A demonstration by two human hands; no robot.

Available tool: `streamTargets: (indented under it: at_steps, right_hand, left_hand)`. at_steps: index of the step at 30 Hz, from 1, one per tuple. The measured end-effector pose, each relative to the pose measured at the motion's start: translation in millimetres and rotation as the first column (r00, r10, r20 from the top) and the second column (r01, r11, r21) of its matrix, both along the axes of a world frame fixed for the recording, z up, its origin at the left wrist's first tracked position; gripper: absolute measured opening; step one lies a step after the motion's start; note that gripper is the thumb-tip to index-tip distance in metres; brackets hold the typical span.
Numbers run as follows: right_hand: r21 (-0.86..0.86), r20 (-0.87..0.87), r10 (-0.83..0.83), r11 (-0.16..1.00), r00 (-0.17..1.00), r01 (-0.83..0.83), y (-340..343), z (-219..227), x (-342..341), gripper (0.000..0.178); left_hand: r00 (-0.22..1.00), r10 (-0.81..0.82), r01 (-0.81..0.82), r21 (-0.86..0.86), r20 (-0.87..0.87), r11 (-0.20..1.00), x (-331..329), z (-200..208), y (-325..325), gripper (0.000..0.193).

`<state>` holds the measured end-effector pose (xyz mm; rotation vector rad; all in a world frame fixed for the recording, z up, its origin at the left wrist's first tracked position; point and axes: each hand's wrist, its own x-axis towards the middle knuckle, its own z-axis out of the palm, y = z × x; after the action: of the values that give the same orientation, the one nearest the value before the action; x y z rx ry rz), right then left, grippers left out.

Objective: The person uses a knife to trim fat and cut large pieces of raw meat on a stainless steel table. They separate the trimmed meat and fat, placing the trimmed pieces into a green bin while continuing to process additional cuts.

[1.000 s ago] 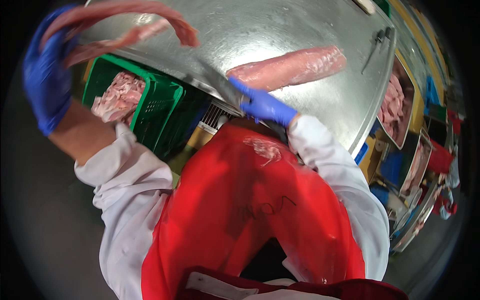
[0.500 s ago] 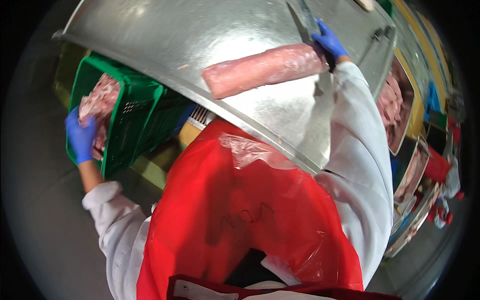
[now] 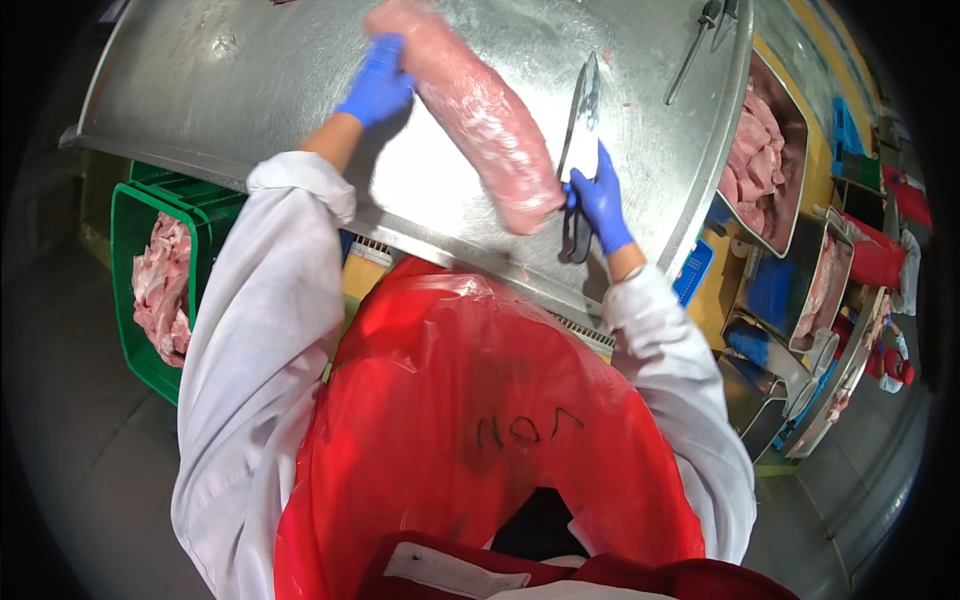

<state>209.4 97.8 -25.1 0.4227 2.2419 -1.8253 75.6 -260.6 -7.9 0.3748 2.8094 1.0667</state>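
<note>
A pink meat loin, touching my left hand, stretches toward my right hand, which grips a knife.

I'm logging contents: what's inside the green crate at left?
Pink meat pieces lie in the green crate; whatever is beneath the top ones is covered and cannot be seen.

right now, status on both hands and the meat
Left hand on the meat, far end. Right hand gripping knife. Meat slants over steel table. Possible snag: knife blade beside meat.
</note>
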Motion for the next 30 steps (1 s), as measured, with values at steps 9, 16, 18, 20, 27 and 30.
streamTargets:
  at_steps: [9,16,18,20,27,30]
  right_hand:
    - [0.357,-0.14,0.397,0.875,0.907,-0.327,-80,48,-91,0.079]
    - [0.338,0.192,0.605,0.698,0.772,-0.631,-90,63,-129,0.072]
    - [0.241,0.207,0.636,0.703,0.743,-0.669,-68,82,-82,0.074]
    - [0.166,0.201,0.586,0.769,0.785,-0.617,-53,93,-48,0.076]
    - [0.26,0.176,0.604,0.733,0.777,-0.629,-85,76,-86,0.073]
    - [0.288,0.112,0.658,0.696,0.745,-0.658,-48,75,-34,0.07]
  left_hand:
    - [0.988,-0.144,0.145,0.025,-0.051,0.989,73,-39,-20,0.067]
    - [0.941,0.324,-0.311,0.133,-0.094,0.941,98,-18,-93,0.053]
    - [0.92,0.387,-0.369,0.199,-0.059,0.908,117,-5,-117,0.05]
    - [0.892,0.434,-0.395,0.248,-0.128,0.885,115,-17,-136,0.044]
    - [0.895,0.384,-0.286,0.369,-0.228,0.885,87,29,-99,0.035]
    - [0.878,0.399,-0.29,0.37,-0.264,0.883,85,52,-104,0.031]
